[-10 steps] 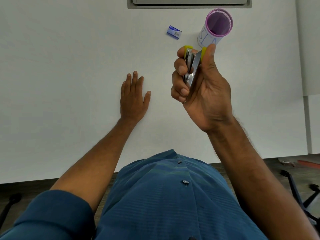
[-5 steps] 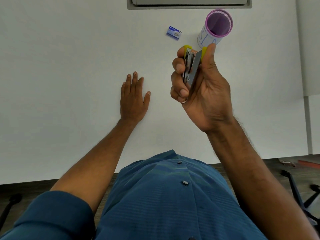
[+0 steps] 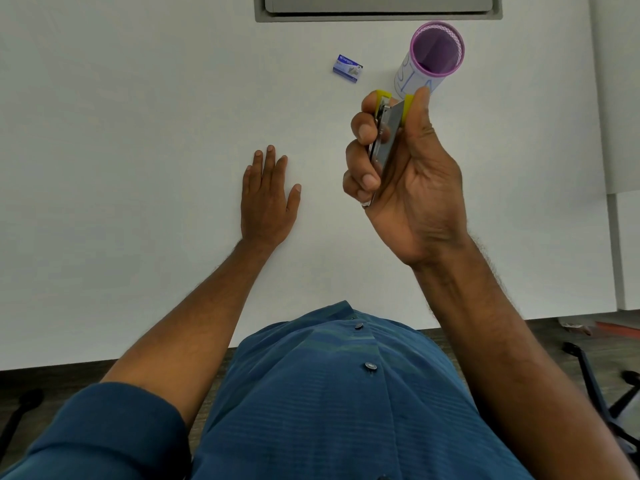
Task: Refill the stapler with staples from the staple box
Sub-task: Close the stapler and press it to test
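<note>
Stapler (image 3: 384,140) gripped in raised right hand (image 3: 412,181); left hand (image 3: 266,199) flat, open on table (image 3: 138,168).

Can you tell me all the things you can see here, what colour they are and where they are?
stapler: one, silver metal with yellow ends, held up above the table in the right hand
staple box: one, blue and white, lying on the table far from the person, left of the cup
cup: one, purple mesh with a white paper label, standing at the far right of the table
table: one, white, filling most of the view
grey panel: one, grey, set in the table's far edge
chair legs: black, on the floor at lower right
shirt: one, blue, at the bottom
left hand: one, flat on the table, empty
right hand: one, raised, gripping the stapler
</note>
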`<act>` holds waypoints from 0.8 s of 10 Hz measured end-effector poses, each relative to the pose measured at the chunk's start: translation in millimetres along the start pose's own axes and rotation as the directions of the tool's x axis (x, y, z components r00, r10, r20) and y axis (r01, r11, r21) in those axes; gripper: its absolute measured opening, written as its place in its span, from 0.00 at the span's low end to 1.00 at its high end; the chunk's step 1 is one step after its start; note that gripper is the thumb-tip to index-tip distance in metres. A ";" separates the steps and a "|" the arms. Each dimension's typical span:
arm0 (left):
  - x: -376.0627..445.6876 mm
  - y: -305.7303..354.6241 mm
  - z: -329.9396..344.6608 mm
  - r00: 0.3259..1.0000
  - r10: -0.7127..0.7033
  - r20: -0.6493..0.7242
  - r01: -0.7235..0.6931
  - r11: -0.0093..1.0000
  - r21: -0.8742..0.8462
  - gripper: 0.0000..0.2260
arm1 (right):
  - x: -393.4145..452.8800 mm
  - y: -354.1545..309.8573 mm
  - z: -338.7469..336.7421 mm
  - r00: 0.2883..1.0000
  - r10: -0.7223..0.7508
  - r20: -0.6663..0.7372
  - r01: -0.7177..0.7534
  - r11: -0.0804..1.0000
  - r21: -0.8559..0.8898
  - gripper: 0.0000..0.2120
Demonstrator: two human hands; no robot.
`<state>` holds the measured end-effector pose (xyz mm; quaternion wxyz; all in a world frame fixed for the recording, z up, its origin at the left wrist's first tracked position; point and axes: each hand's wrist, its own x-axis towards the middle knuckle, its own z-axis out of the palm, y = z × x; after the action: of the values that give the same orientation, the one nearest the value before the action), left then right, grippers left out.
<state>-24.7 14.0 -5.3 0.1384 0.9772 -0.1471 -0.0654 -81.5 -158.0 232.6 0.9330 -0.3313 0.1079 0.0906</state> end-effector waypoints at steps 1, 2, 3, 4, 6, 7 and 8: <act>0.1 0.0 0.1 1.000 0.002 -0.001 -0.002 1.000 -0.004 0.28 | 0.2 -0.3 -0.2 1.000 -0.003 -0.001 0.003 1.000 0.001 0.25; -0.1 -0.4 0.3 1.000 0.006 -0.002 -0.006 1.000 -0.003 0.28 | 1.2 0.4 -1.3 1.000 -0.006 0.010 0.006 1.000 0.010 0.25; -0.2 -1.1 0.3 1.000 0.006 -0.002 -0.006 1.000 0.002 0.28 | 2.1 1.2 -2.0 1.000 -0.007 0.017 0.007 1.000 0.014 0.27; 0.8 -0.3 1.3 1.000 0.001 -0.003 -0.001 1.000 0.016 0.28 | 4.0 2.3 -4.3 0.999 -0.006 0.040 0.005 1.000 0.031 0.30; -0.1 -1.0 0.4 1.000 0.007 -0.010 -0.007 1.000 0.003 0.27 | 9.1 7.6 -15.9 1.000 -0.008 0.010 0.008 0.998 -0.067 0.31; -1.7 -0.5 -1.3 1.000 0.016 -0.016 -0.016 1.000 -0.025 0.27 | 14.4 18.5 -31.3 0.991 -0.058 -0.117 0.011 0.930 -0.366 0.26; -2.5 1.1 -3.5 1.000 0.016 -0.015 -0.016 0.999 -0.045 0.27 | 20.3 46.0 -63.7 0.964 -0.231 -0.131 0.002 0.499 -0.867 0.19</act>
<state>-26.8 14.7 -1.4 0.1622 0.9730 -0.1523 -0.0605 -82.1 -161.5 151.5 0.6299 -0.7646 0.1332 0.0295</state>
